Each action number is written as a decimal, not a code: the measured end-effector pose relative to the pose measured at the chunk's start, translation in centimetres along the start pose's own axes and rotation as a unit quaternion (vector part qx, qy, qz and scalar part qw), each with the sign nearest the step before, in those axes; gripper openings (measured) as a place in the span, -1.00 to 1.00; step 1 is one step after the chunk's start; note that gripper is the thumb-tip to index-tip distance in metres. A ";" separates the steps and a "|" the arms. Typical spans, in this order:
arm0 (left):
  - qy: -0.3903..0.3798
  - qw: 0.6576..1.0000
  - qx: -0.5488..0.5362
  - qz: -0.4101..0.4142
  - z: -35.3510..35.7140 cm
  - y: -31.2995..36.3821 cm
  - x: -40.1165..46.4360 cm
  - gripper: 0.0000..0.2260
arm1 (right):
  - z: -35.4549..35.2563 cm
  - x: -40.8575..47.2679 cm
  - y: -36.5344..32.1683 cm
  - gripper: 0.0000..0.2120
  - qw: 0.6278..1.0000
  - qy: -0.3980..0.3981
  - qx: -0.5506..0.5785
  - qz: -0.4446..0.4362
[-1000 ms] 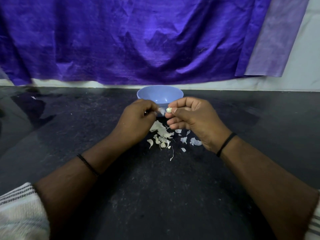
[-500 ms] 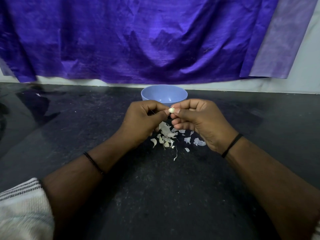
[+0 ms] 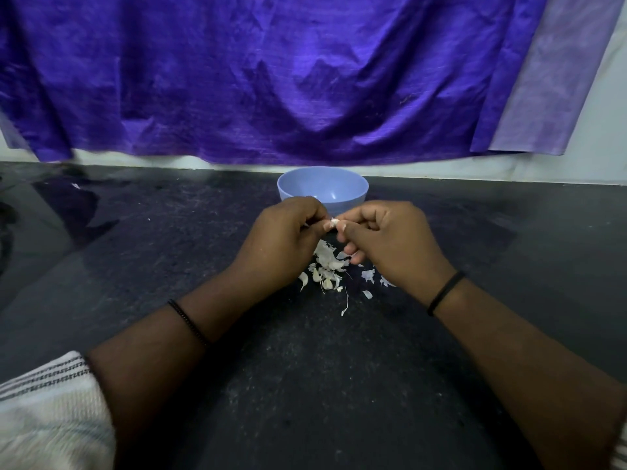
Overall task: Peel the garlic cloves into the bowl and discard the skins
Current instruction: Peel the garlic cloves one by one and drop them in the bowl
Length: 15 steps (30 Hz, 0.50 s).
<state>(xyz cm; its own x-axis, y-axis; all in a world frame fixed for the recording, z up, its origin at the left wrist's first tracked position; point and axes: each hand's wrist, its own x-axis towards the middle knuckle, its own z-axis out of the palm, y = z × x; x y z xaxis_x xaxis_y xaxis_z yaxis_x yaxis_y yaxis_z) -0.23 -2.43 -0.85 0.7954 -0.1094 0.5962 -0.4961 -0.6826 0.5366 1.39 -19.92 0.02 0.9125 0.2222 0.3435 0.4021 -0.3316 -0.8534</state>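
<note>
Behind dark counter [image 3: 142, 252], purple cloth [image 3: 271, 79].

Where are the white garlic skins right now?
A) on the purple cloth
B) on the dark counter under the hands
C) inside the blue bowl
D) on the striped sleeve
B: the garlic skins lie in a loose heap on the dark counter, just below the left hand and right hand, nearer the person than the blue bowl.

A purple cloth [image 3: 271, 79] hangs against the pale wall [image 3: 604, 130]; below lies a dark speckled counter [image 3: 305, 385].
</note>
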 end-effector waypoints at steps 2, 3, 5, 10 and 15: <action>-0.010 0.999 0.038 0.022 0.1 0.0 0.1 -0.93 | 0.1 0.0 0.2 -0.89 0.999 0.009 -0.034 -0.003; -0.014 0.998 0.052 0.029 0.1 -0.1 0.2 -0.93 | 0.1 0.0 0.2 -0.89 0.999 0.013 -0.041 -0.002; -0.021 0.996 0.079 0.042 0.2 0.0 0.2 -0.91 | 0.1 0.0 0.2 -0.88 0.999 0.023 -0.049 0.001; -0.013 0.992 0.105 0.065 0.1 0.2 0.1 -0.89 | 0.6 -0.3 0.0 -0.85 0.998 0.019 -0.051 0.010; 0.009 0.995 0.087 0.042 0.0 0.3 -0.1 -0.83 | 0.8 -0.2 0.0 -0.86 0.999 0.001 -0.040 0.023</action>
<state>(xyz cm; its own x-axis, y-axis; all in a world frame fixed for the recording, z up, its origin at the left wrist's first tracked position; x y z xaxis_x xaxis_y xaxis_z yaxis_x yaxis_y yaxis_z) -0.42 -2.66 -0.75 0.7463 -0.1591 0.6463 -0.4917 -0.7862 0.3742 1.12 -19.25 -0.43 0.9303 0.2030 0.3056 0.3643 -0.4133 -0.8345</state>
